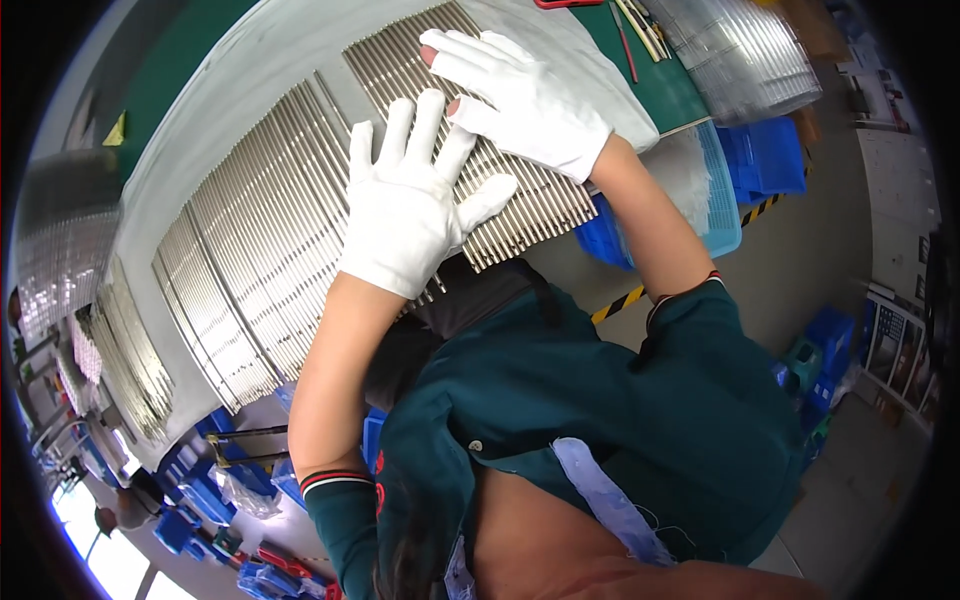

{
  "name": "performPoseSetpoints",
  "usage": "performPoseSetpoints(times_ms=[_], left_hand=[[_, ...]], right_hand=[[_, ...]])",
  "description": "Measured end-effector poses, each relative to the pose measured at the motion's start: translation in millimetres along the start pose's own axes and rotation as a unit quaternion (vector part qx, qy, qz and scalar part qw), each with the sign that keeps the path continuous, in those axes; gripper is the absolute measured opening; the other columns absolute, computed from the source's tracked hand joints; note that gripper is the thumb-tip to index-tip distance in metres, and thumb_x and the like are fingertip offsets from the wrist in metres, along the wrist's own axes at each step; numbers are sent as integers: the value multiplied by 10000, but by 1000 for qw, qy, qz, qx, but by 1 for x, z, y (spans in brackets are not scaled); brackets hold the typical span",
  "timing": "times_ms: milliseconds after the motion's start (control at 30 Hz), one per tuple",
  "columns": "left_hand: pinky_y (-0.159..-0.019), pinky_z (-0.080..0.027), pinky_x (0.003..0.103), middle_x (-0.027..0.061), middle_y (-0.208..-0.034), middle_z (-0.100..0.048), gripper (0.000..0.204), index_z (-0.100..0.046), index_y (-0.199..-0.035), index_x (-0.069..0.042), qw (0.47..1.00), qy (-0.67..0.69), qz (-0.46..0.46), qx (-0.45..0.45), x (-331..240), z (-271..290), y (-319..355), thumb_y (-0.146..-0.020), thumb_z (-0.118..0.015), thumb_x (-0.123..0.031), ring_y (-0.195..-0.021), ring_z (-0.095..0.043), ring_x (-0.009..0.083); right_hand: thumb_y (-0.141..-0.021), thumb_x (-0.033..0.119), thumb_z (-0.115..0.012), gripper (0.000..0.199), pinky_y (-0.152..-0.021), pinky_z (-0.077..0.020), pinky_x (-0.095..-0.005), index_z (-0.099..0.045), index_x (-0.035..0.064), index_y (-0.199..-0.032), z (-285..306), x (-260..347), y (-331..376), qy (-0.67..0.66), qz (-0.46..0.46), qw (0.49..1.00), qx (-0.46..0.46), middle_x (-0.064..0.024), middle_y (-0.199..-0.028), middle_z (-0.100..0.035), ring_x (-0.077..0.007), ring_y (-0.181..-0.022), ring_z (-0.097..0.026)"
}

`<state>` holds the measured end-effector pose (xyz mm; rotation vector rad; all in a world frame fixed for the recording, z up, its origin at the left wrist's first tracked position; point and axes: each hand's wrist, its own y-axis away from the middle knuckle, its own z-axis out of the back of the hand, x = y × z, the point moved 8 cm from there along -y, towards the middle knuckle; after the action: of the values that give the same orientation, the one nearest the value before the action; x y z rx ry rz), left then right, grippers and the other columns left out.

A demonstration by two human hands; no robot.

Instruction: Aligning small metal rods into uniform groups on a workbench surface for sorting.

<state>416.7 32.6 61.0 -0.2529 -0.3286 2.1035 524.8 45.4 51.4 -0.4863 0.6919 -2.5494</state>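
Both of my hands wear white gloves, and bare fingertips show on the right one. My left hand lies with fingers spread over the inner end of a wide row of slim shiny metal rods. To its right, my right hand rests flat and open across a second batch of metal rods, its thumb close to the left hand's fingers. The rods lie side by side, their near ends along the table's front edge. Whether either palm presses on the rods is hidden by the gloves.
A pale cloth covers much of the green table. Clear plastic trays stand at the far right, near a thin red tool. More rods lie at the left. A light-blue basket sits beside the table.
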Motion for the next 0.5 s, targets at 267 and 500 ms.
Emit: performPoseSetpoints(times_ms=[267,500], left_hand=[[-1143,-301,586,165,-1469,-512,696,-559,-1433,-138,990,-61,27,122,21,0,29,-937,-540,-626,-1362,-455,364],[-1123,-319,589,201,-1435,-524,708,-567,-1409,-108,996,37,-47,65,-23,-19,-26,-911,-581,-610,-1331,-465,403]], right_hand=[[-1055,310,-547,431,-1006,-507,-364,-569,75,-1416,15,-34,14,-269,-150,936,-171,-160,-1359,-627,-299,-1209,-631],[-1042,296,-563,421,-866,-564,-353,-575,92,-1410,38,-38,19,-286,-187,910,-235,-140,-1307,-668,-250,-956,-707]])
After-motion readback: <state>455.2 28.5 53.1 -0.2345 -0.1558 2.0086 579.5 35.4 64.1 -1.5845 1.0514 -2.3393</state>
